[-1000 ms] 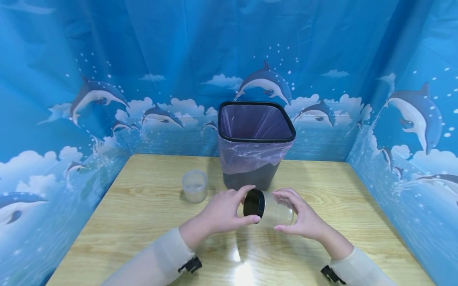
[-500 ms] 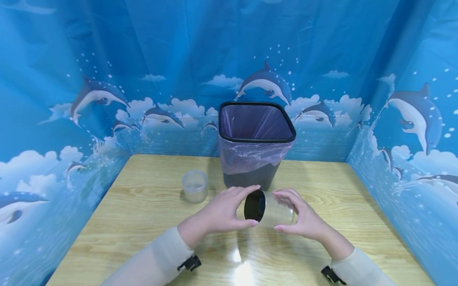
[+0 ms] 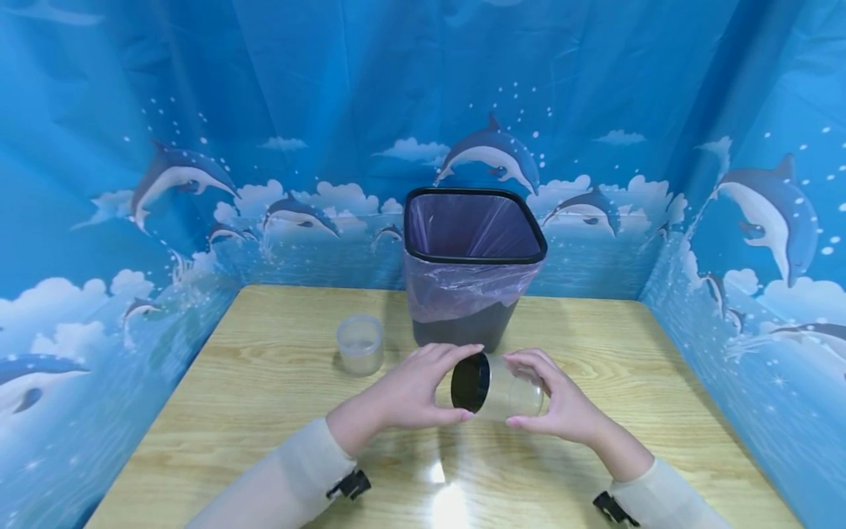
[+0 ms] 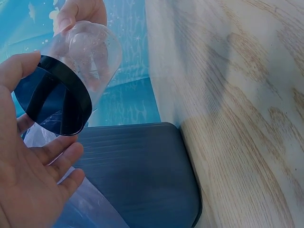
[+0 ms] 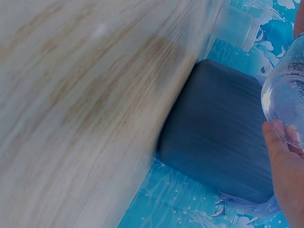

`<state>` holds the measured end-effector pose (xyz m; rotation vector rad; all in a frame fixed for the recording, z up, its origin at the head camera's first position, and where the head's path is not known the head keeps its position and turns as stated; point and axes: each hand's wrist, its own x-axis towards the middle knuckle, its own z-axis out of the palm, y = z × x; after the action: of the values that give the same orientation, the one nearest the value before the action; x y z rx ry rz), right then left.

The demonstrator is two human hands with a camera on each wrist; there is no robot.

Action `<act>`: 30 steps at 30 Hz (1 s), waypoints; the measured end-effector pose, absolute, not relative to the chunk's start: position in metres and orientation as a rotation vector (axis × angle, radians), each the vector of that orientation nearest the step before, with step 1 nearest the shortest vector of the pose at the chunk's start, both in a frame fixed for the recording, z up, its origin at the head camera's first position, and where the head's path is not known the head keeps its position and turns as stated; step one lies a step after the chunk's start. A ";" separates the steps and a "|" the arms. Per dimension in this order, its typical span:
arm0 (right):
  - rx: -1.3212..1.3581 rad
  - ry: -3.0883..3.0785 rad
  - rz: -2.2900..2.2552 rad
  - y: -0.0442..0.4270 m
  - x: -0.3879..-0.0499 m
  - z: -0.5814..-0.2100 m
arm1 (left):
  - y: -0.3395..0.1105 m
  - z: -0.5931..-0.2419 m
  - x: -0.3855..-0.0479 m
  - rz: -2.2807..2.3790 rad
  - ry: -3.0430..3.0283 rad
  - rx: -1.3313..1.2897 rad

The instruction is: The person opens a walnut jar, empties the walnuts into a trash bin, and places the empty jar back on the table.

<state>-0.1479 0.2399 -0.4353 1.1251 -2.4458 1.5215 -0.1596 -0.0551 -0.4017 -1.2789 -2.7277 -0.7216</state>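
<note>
A clear jar (image 3: pixel 512 388) with a black screw lid (image 3: pixel 470 383) is held sideways above the table, lid to the left. My left hand (image 3: pixel 415 389) curves round the lid, fingers on the far side and thumb on the near side. In the left wrist view the lid (image 4: pixel 54 99) shows its dark, shiny top, with fingertips at its rim. On the jar's rounded base end, my right hand (image 3: pixel 562 404) grips with thumb and fingers. The right wrist view catches only the jar's clear base (image 5: pixel 287 95) and part of that hand.
Behind the hands stands a dark grey bin (image 3: pixel 456 327) lined with a purple bag (image 3: pixel 463 283). Left of it, a small translucent tub (image 3: pixel 360 347) stands on the wooden table (image 3: pixel 264 382). A blue dolphin curtain (image 3: pixel 330 110) surrounds the table's back and sides.
My left fingers and thumb have shifted slightly round the lid's rim, and more of its dark top shows. The jar and my right hand have hardly moved.
</note>
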 end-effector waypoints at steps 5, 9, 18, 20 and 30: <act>1.121 -2.446 1.514 0.240 -0.148 -0.436 | -0.055 -0.402 -0.160 -0.725 -2.708 -1.295; 1.125 -2.440 1.513 0.240 -0.149 -0.437 | -0.056 -0.402 -0.160 -0.736 -2.688 -1.308; 1.124 -2.435 1.507 0.240 -0.149 -0.437 | -0.055 -0.400 -0.159 -0.707 -2.677 -1.290; 1.125 -2.435 1.503 0.240 -0.148 -0.436 | -0.054 -0.401 -0.159 -0.702 -2.685 -1.259; 1.098 -2.447 1.522 0.240 -0.147 -0.435 | -0.048 -0.401 -0.157 -0.676 -2.780 -1.025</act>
<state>-0.1474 0.2399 -0.4352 1.0981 -2.4474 1.5217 -0.1571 -0.0484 -0.4008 -1.0251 -2.7805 -0.6755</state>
